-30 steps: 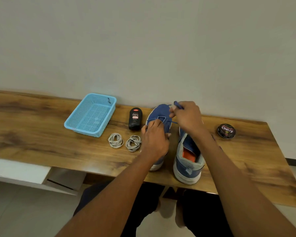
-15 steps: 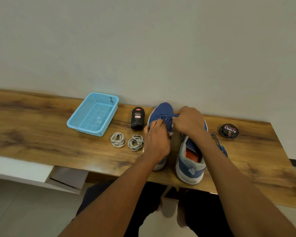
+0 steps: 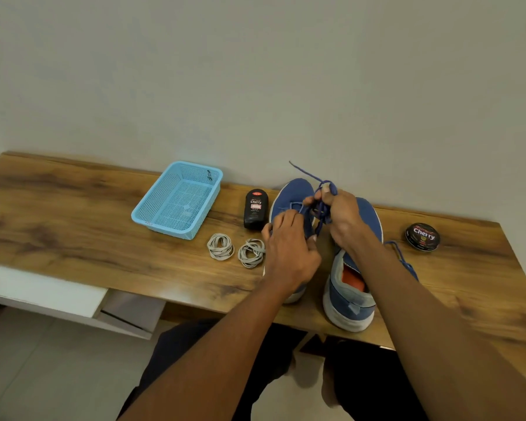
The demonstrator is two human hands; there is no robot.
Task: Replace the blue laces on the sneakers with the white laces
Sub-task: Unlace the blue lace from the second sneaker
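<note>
A plain wall backs the wooden bench point(image 3: 73, 226). Two blue sneakers point(image 3: 351, 299) stand heel-out at its near edge, the left one mostly hidden under the left hand point(image 3: 289, 256), which presses on it. The right hand point(image 3: 343, 217) pinches a blue lace point(image 3: 324, 189). Two white laces point(image 3: 220, 247) lie coiled beside a basket point(image 3: 176, 199), bottle point(image 3: 255, 209) and tin point(image 3: 422, 237).

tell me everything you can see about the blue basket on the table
The blue basket is a shallow rectangular tray of light blue, plastic-looking mesh with a solid rim. It stands upright and holds nothing, near the wall on the wooden table, left of the black Cherry bottle. Neither hand touches it.
</note>
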